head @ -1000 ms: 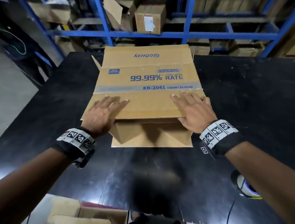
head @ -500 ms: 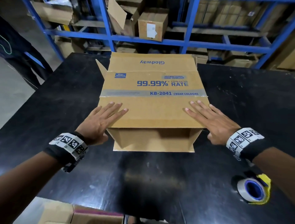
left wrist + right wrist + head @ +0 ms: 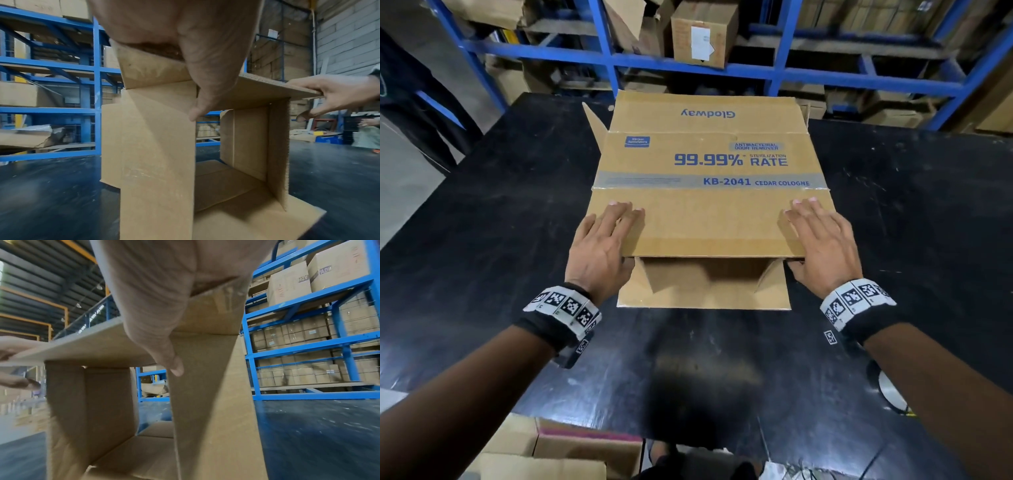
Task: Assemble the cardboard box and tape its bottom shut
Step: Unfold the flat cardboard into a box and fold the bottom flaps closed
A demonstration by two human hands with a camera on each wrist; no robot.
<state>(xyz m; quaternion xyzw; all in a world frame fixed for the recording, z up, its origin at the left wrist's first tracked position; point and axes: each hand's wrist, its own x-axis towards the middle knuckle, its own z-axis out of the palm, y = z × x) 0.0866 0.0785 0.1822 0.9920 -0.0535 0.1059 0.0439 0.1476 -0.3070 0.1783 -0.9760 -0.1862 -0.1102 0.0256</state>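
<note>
The brown cardboard box (image 3: 705, 164) with blue print lies on its side on the black table (image 3: 500, 222), its open end toward me. My left hand (image 3: 602, 240) lies on the near left corner of the top flap, fingers straight and flat. My right hand (image 3: 822, 240) mirrors it on the near right corner. Both thumbs reach down past the flap's edge beside the side flaps, as the left wrist view (image 3: 193, 113) and right wrist view (image 3: 174, 366) show. The box (image 3: 156, 162) is hollow, open at both ends. A tape roll (image 3: 892, 394) peeks out beside my right forearm.
Blue shelving (image 3: 688, 65) loaded with cartons stands just behind the table's far edge. More cartons (image 3: 551, 448) sit below the table's near edge. A person in dark clothes (image 3: 414, 102) stands at the far left. Another person (image 3: 368, 134) shows far off in the left wrist view.
Both hands slid outward along the top flap to its near corners, and the thumbs dropped over the edge. The tape roll is now mostly hidden by my right forearm.
</note>
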